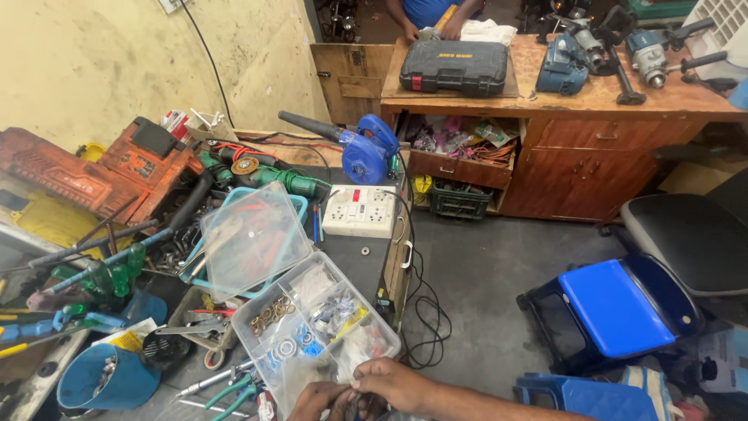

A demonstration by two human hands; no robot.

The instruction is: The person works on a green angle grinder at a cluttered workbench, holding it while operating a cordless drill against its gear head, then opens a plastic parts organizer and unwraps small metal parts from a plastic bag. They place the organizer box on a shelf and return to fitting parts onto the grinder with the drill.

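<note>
Both hands, left hand [321, 399] and right hand [389, 383], pinch something unclear beside the clear parts box [312, 327].

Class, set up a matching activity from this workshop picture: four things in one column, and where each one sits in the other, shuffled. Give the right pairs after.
Things:
1. black tool case
2. blue blower
3. white power strip
4. clear parts box

Places:
A. right by the person's two hands, at the bottom edge
B. on the wooden counter at the back
C. just behind the power strip
D. on the dark bench, between the blower and the parts box

Pairs: 1-B, 2-C, 3-D, 4-A
</note>
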